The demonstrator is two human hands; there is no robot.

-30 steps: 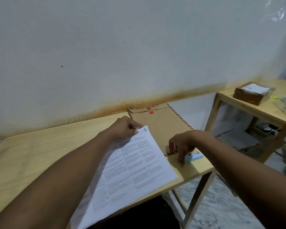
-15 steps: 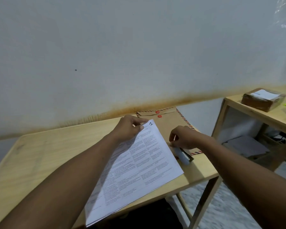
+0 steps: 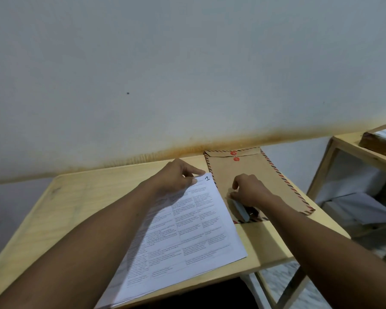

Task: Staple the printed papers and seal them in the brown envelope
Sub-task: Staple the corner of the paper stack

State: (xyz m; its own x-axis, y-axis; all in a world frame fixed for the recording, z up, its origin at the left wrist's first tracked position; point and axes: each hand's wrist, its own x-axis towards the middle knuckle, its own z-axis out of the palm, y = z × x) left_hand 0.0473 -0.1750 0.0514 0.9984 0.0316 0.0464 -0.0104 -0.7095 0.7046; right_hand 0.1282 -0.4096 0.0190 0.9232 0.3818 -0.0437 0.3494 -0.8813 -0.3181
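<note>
Right hand (image 3: 250,190) carried stapler (image 3: 240,209), seemingly, over envelope (image 3: 265,172) on wooden table (image 3: 76,197)

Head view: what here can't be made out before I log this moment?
All in the head view:
stapler: mostly hidden under the right hand gripping it.
papers: print too small and blurred to read; left side covered by the left hand and forearm.
envelope: near end hidden by papers and right hand; contents unknowable.
box: cut off by the right edge.
</note>
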